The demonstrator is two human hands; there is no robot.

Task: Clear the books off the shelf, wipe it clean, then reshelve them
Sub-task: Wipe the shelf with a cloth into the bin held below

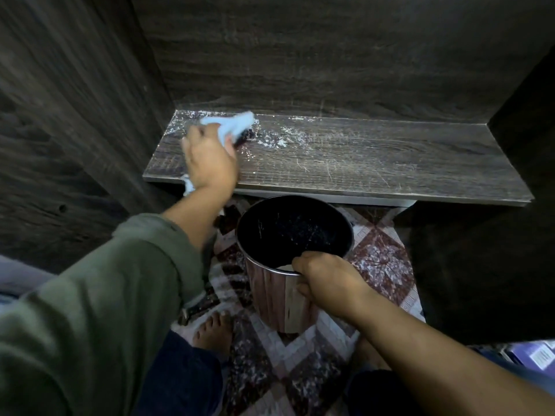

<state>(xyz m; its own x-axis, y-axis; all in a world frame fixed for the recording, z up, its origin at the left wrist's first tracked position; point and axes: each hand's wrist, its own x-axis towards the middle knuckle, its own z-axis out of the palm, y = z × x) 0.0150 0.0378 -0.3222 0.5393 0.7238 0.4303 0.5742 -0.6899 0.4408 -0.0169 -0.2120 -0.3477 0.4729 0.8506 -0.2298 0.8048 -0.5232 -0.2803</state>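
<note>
The dark wooden shelf (375,163) holds no books and carries white dust and crumbs along its back left part. My left hand (210,159) grips a light blue cloth (232,124) and presses it on the shelf's left end, among the crumbs. Just under the shelf's front edge, my right hand (326,280) grips the near rim of a round bin (295,235). The bin has a black inside speckled with white bits and a wood-patterned outside.
Dark wooden side panels (75,115) close the shelf in on the left and right. A patterned rug (381,259) covers the floor, with my bare foot (214,330) on it. Something purple and white (534,354) lies at the lower right edge.
</note>
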